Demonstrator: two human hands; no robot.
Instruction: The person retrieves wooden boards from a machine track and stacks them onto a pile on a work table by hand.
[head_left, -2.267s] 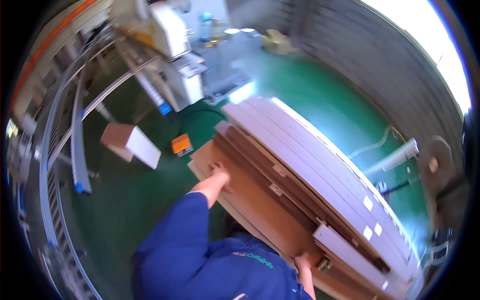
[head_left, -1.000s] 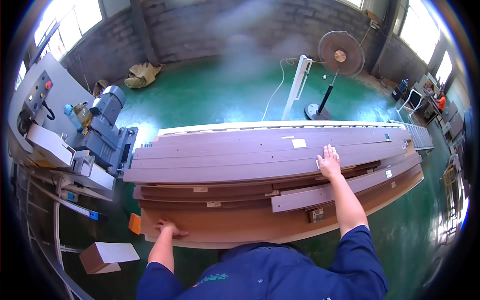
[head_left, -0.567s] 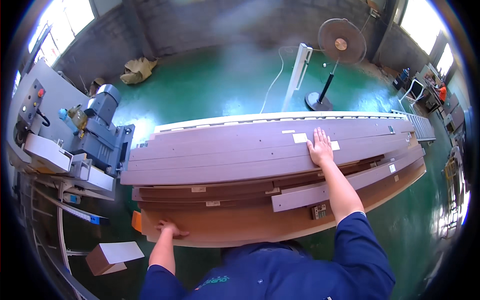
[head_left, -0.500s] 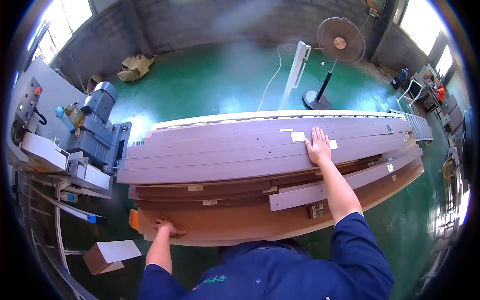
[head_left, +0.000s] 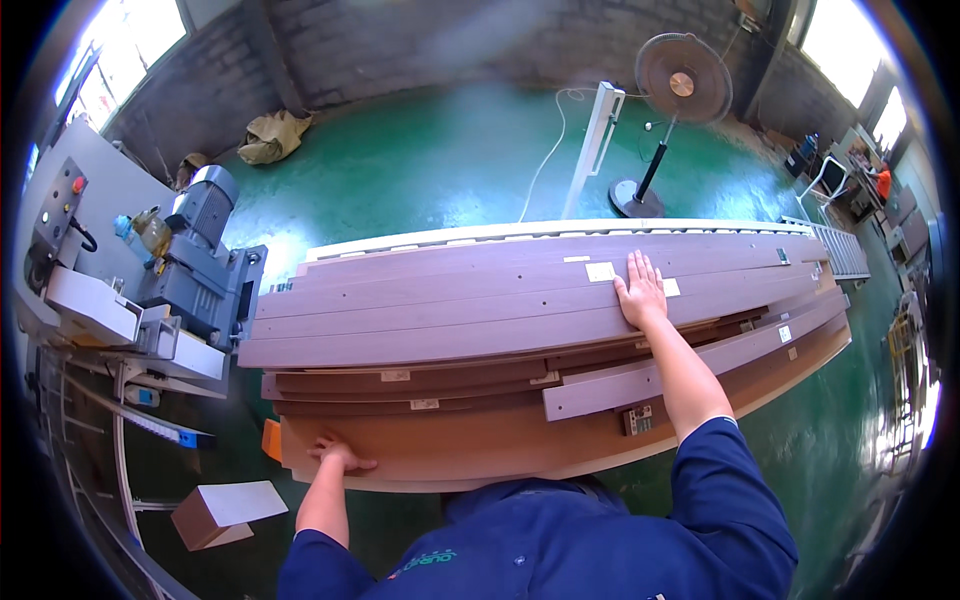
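Note:
My right hand (head_left: 642, 290) lies flat with fingers stretched on the upper layer of long grey-brown boards (head_left: 420, 325), beside a white label (head_left: 600, 272). My left hand (head_left: 340, 455) rests with its fingers spread on the wide brown bottom sheet (head_left: 470, 450), near its left front corner. Neither hand grips anything. Between the hands, darker brown boards (head_left: 460, 385) show under the upper layer. A single loose grey-brown board (head_left: 610, 390) sits askew on the right side, under my right forearm. A small box-like piece with printed marks (head_left: 637, 420) is beside my right forearm.
A white roller conveyor edge (head_left: 480, 232) runs behind the stack. At left stands a machine with a grey motor (head_left: 205, 210). Behind are a standing fan (head_left: 682, 85) and a white post (head_left: 597, 140). A folded panel piece (head_left: 225, 515) lies at the lower left. Another person (head_left: 882, 180) is far right.
Both hands keep about the same places on the boards. The whole view has shifted very slightly, and my right arm has barely moved.

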